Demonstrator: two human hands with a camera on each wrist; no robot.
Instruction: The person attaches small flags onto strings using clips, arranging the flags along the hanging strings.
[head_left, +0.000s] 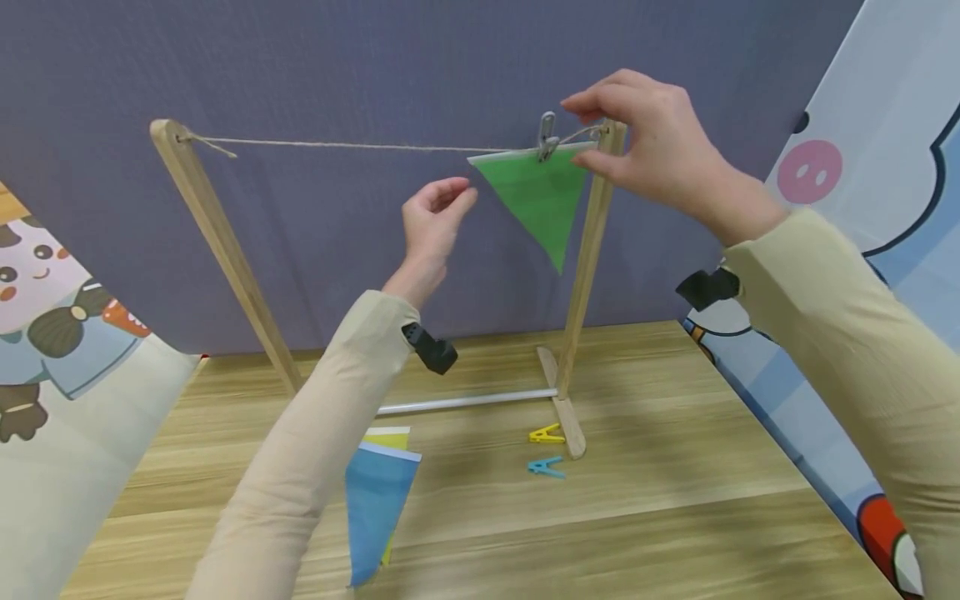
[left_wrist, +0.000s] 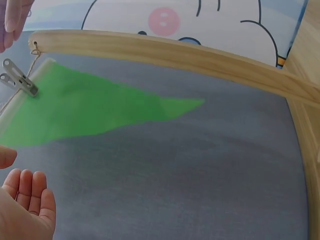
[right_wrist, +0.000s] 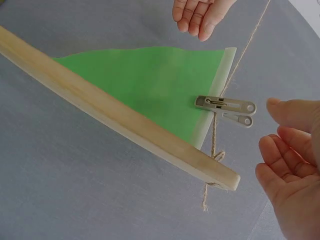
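Observation:
A green triangular flag [head_left: 536,192] hangs point down from a twine string [head_left: 352,145], near the right wooden post [head_left: 588,250]. A grey clothespin [right_wrist: 225,106] clamps the flag's white top edge to the string. My right hand [head_left: 648,142] is beside the clothespin, thumb and fingers spread apart; the right wrist view shows a gap between them and the clothespin. Left of the flag, my left hand [head_left: 435,225] hovers with loosely bent fingers [left_wrist: 32,192] and nothing in them. It is apart from the flag's edge.
On the wooden table [head_left: 637,517] lie a yellow clothespin [head_left: 546,434] and a blue clothespin [head_left: 545,467]. A blue flag [head_left: 378,500] overlaps a yellow flag [head_left: 397,437] there. The left post [head_left: 225,250] holds the string's other end. A white rod [head_left: 465,402] runs low between the posts.

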